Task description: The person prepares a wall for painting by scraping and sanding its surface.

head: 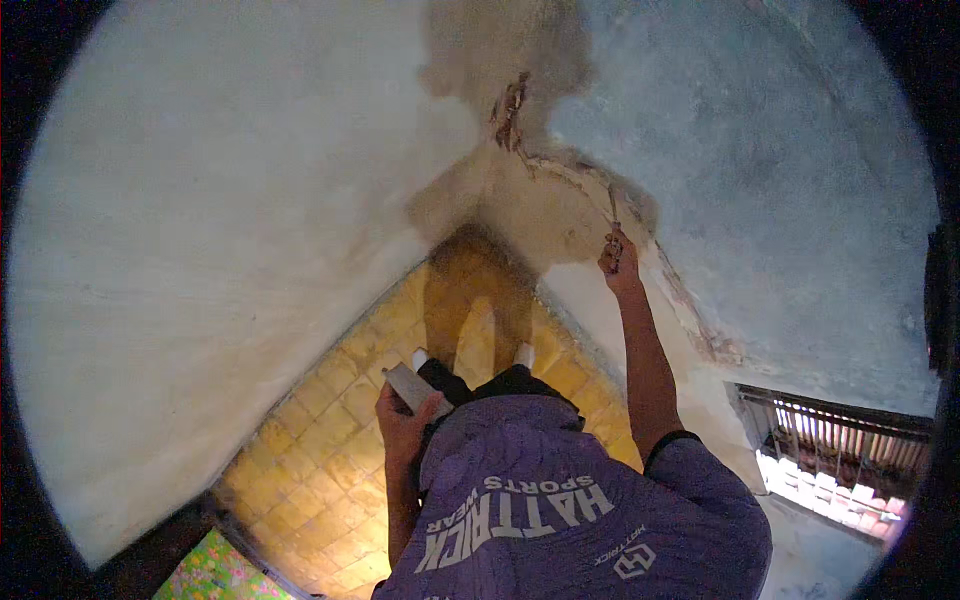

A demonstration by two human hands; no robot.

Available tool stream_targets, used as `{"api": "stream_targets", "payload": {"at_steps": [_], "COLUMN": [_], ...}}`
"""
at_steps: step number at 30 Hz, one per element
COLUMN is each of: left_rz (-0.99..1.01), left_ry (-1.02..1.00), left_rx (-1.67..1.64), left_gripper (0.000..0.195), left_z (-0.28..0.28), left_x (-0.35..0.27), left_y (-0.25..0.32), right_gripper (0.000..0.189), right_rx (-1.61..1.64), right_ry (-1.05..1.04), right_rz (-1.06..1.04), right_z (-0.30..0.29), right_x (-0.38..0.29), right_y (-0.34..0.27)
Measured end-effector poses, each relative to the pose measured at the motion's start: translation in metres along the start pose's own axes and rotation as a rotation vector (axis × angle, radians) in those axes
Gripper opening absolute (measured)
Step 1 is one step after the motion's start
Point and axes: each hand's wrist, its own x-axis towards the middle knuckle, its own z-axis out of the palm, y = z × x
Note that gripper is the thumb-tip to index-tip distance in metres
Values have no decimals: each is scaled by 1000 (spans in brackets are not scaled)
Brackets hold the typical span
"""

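Note:
My right hand (621,262), on its outstretched arm, grips a slim hand tool (614,214) with a thin shaft. It could be a screwdriver or a narrow scraper; it is too small to tell. The tool's tip meets or nearly meets a rough crack (559,166) that runs across the plaster of the right wall (750,187). Down by my waist, my left hand (405,420) holds a grey rectangular block (417,387), whose exact kind I cannot tell. Where the walls meet, a deeper broken patch (510,112) shows reddish-brown material.
The left wall (225,187) joins the right one in a corner ahead. Yellow square tiles (330,420) cover the floor, with my shadow across them. A barred window opening (832,457) is at the lower right. Flowered green fabric (217,574) lies at the lower left.

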Motion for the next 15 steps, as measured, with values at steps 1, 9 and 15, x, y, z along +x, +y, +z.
{"api": "stream_targets", "payload": {"at_steps": [1,9,15], "left_rz": [-30,81,54], "left_ry": [25,-33,-3], "left_rx": [19,69,62], "left_gripper": [39,39,37], "left_z": [-12,-62,-59], "left_x": [7,56,84], "left_y": [2,17,28], "right_gripper": [25,29,35], "right_rx": [-16,-145,-130], "right_ry": [-24,154,312], "right_rz": [-28,49,-48], "right_z": [6,61,70], "right_x": [-1,76,63], "right_y": [-1,10,30]}}
